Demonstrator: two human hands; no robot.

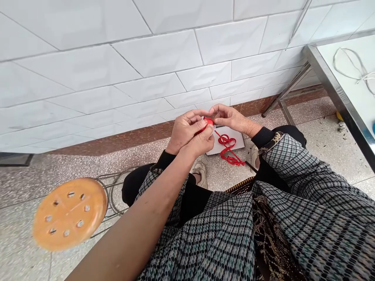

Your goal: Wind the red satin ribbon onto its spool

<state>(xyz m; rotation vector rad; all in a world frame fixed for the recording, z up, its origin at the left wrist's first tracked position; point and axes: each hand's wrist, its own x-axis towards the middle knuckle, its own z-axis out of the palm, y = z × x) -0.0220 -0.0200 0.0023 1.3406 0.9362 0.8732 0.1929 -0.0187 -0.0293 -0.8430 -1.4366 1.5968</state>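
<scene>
My left hand (pixel 184 130) is closed on a small bundle of red ribbon (pixel 208 121), thumb on top. Bits of white show at the bundle's edges. At its right side, my right hand (pixel 230 118) has its fingers curled in; whatever they pinch is too small to make out. Another person's hand (pixel 202 142), on a bare arm from the lower left, also presses its thumb on the red bundle. A red ribbon tail (pixel 227 146) falls in loops over a white box (pixel 215 147) below the hands.
At the left is a round orange stool (pixel 70 214) with a wire frame. A metal-framed table (pixel 336 86) with a pale cable (pixel 363 74) stands at the right. The white tiled wall (pixel 164 50) rises close in front. A woven rim (pixel 240 184) shows between my legs.
</scene>
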